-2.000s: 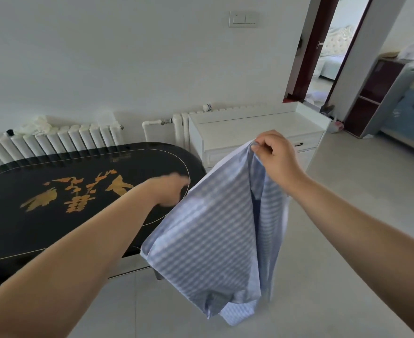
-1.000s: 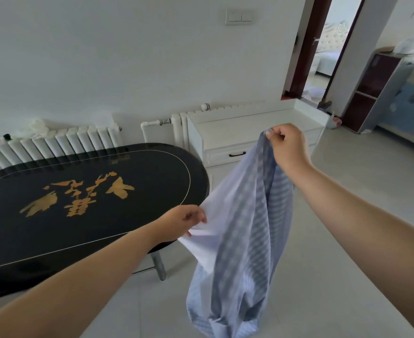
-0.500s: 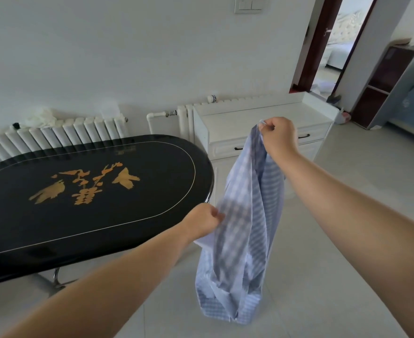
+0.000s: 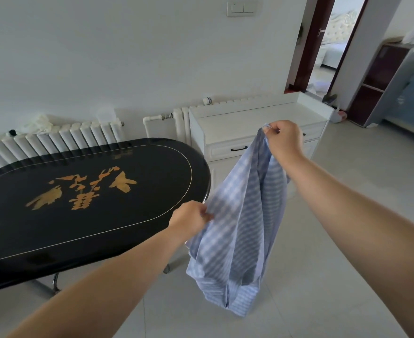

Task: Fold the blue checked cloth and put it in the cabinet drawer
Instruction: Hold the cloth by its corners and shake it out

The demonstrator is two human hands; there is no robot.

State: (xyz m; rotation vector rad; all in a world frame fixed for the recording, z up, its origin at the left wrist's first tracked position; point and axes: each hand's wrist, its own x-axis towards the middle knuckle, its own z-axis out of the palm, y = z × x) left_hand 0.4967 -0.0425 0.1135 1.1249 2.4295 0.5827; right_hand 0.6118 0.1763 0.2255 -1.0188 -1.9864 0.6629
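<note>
We hold the blue checked cloth (image 4: 240, 223) in mid-air — our right hand (image 4: 285, 140) pinches its top corner, our left hand (image 4: 189, 219) grips a lower edge — before the closed cabinet drawer (image 4: 228, 150).

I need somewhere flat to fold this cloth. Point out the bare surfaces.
Black oval table, left of the blue checked cloth: its whole top is bare. White cabinet top is bare too. Crowded only where left hand and right hand hold the cloth.
</note>
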